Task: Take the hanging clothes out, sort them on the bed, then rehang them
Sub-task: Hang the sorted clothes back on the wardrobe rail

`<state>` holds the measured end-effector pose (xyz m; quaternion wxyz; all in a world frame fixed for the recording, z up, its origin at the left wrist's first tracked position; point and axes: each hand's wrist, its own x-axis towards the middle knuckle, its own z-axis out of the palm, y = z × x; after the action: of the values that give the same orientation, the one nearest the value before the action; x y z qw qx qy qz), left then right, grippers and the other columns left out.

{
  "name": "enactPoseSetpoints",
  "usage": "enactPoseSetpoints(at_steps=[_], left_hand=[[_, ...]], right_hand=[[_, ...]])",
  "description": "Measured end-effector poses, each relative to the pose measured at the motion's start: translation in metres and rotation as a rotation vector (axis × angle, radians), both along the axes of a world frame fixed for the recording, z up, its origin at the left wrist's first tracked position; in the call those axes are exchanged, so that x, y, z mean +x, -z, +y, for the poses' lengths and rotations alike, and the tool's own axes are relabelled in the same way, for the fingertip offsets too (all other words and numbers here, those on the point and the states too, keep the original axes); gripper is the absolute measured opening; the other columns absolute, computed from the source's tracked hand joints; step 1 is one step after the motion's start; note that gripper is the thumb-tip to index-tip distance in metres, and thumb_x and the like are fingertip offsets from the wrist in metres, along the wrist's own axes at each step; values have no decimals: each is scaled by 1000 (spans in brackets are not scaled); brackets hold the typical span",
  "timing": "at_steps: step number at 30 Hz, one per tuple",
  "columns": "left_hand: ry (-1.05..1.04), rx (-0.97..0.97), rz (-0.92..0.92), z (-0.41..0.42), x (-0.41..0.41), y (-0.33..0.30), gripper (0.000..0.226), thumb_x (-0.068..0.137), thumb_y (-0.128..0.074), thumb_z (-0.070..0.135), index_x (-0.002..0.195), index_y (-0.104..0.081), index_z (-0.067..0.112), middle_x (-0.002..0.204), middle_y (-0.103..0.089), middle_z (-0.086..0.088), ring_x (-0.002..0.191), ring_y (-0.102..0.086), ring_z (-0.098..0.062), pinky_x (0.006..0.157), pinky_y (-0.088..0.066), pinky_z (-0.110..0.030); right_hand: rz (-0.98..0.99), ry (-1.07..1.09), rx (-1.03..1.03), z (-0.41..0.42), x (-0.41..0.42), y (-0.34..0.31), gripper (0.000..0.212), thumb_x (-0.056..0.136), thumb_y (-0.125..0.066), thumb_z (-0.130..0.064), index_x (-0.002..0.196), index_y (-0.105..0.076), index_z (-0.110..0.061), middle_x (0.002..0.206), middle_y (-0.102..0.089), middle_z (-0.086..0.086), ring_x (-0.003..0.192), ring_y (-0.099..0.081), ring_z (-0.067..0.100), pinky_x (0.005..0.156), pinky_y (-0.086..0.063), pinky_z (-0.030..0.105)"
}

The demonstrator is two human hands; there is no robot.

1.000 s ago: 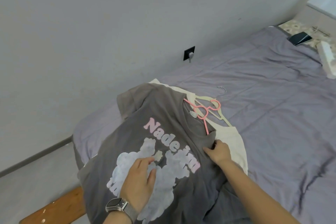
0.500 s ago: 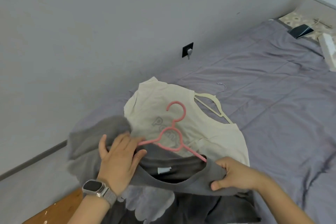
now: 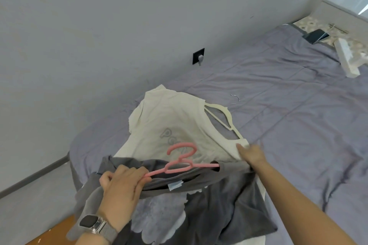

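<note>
The left hand, a watch on its wrist, has its fingers curled round the left arm of the pink hanger and a fold of the grey T-shirt. The hanger lies across the shirt's neckline, long axis running left to right, hook pointing away toward the wall. Beneath lies the cream T-shirt on the purple bed, its cream hanger slanting rightward. The right hand grips the grey shirt's right shoulder, fingers bent into the cloth.
</note>
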<state>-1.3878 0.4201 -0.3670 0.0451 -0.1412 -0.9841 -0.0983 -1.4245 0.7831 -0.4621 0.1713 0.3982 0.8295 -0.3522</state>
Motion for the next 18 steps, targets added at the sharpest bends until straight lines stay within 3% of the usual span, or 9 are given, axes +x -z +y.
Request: enactPoseSetpoints(at_steps=[1,3,6,9,13,16,18], left_hand=[[13,22,16,-3,2,-2,43,96,-9,55,75,-43,41,60,-37,22,69,-29,-2,61,-14,-32],[29,90,29,-11,4,-8,43,96,-9,54,80,-46,40,68,-44,22,75,-33,-1,65,-17,-33],[14,210,27,-25,7,-21,37,95,-15,56,84,-47,42,80,-49,24,82,-39,1,68,-15,-30],[10,341,-7,-42,9,-44,18,90,-31,46,85,-47,40,90,-48,23,85,-40,-1,71,-15,-27],[171,458,-8,-89,8,-99,23,94,-32,46,89,-52,36,102,-46,27,91,-46,-1,78,-27,-27],[280,507,16,-129,16,-150,33,95,-31,51,86,-59,35,122,-44,25,105,-48,-7,87,-40,-39],[284,502,49,-148,27,-187,44,94,-28,55,85,-65,34,140,-33,14,117,-36,-8,98,-31,-33]], right_hand=[[65,28,-28,-7,4,-4,37,96,-48,-39,96,-63,-6,108,-63,21,109,-56,37,85,-43,37],[183,86,-33,-17,14,-17,45,98,-41,-43,65,-51,-14,77,-60,10,87,-58,32,69,-37,33],[377,108,-80,-38,39,-51,51,97,-47,-41,54,-34,-16,53,-38,-1,56,-39,18,52,-28,29],[481,8,-238,-65,69,-103,46,94,-54,-39,55,-38,-20,53,-33,-4,50,-30,9,45,-23,23],[531,-38,-392,-111,106,-187,51,86,-65,-45,50,-38,-20,49,-30,-6,44,-25,5,40,-21,17],[583,-153,-347,-153,129,-257,55,69,-62,-60,55,-44,-10,51,-27,-1,45,-22,7,40,-17,18],[595,-199,-343,-181,148,-297,61,71,-73,-56,55,-47,-4,51,-27,2,46,-22,9,43,-16,22]])
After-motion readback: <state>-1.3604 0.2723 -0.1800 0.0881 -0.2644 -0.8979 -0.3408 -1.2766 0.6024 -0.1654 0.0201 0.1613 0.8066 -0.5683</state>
